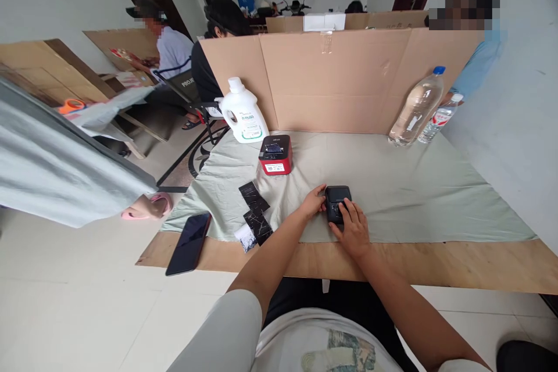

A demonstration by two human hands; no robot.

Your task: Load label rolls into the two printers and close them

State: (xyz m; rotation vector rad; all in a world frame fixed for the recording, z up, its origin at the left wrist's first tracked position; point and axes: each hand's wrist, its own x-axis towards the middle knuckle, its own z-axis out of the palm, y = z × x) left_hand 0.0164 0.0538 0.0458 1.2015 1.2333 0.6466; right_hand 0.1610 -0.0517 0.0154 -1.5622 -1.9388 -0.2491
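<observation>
Bench (436, 267): wood board, grey-green cloth (414, 197) over most of it. Black device (337, 202) on cloth under both hands. Red printer (275, 154) and white jug (242, 111) beyond the left hand. Black cards (256, 212) and phone (189, 242) left of it. Two bottles (417, 107) far right, beyond the right hand.

"PROJ…" on chair back (186, 82); labels on jug (242, 111), red box (275, 154) unreadable.

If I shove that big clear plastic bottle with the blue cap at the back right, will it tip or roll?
The tall clear plastic bottle with the blue cap looks tall and narrow, so a high push would probably topple it. Its round body would then likely roll across the pale green cloth. It appears nearly full, so probably heavy.
</observation>
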